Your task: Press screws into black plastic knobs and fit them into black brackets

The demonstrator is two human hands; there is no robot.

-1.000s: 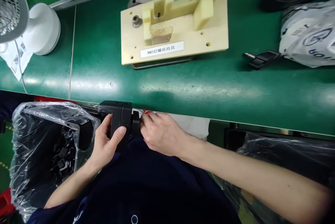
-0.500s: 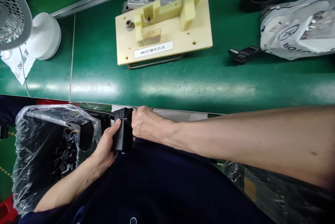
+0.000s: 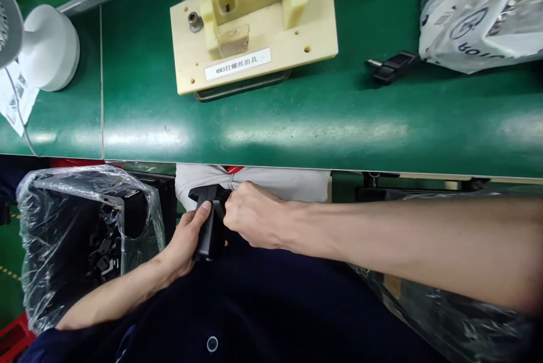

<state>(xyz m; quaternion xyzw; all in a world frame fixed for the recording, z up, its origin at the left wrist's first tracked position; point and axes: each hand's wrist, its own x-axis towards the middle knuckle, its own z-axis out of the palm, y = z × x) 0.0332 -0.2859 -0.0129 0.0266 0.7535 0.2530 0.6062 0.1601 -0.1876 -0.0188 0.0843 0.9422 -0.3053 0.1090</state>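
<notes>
Left hand (image 3: pixel 184 245) closed round the black part (image 3: pixel 207 236), just off the near edge of the surface (image 3: pixel 275 131), seemingly to steady it; right hand (image 3: pixel 252 215) curled against the part's side, though we cannot tell what it grips.

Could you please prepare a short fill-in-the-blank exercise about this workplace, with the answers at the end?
1. The left hand and the right hand are both at a plastic part whose colour is ____.
2. The printed label on the pale yellow fixture begins with the characters ____, before the Chinese text.
3. The worktop is coloured ____.
4. The white fan base is nearer the picture's ____ edge than its right edge.

Missing words: black; MM3; green; left.
</notes>
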